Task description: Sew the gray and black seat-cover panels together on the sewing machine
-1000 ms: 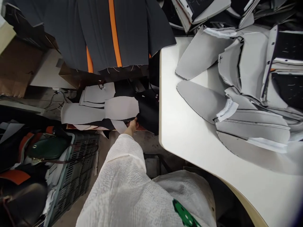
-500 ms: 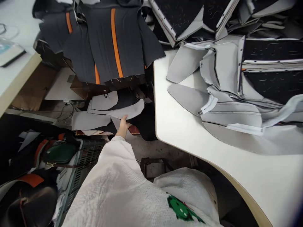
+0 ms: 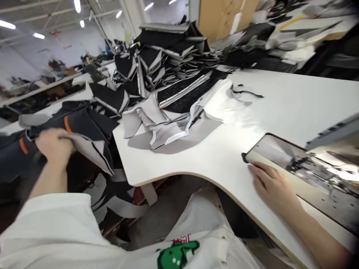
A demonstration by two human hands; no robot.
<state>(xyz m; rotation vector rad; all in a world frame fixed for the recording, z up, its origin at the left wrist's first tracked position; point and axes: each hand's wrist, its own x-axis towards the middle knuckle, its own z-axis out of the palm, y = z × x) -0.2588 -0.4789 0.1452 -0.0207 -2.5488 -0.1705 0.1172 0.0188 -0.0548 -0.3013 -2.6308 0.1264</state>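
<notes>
My left hand is raised at the left, slightly blurred, its fingers closed on a grey fabric piece with a dark edge. That piece hangs down to the right, in front of dark fabric panels with orange stripes. At the right, my right hand lies with fingers stretched out on the white table, along the near edge of a sewing machine's bed. It holds nothing. Lower left, below table height, lie more grey and black cut pieces.
Grey sewn pieces with white edging lie on the table's left part. Behind them rises a high stack of black and grey pieces. A white cloth lies near the middle. The table's curved front edge runs close to my body.
My left hand has risen from the low pile of cut pieces and now holds a grey one up at the left. The view has swung up and right, bringing my right hand and the sewing machine in.
</notes>
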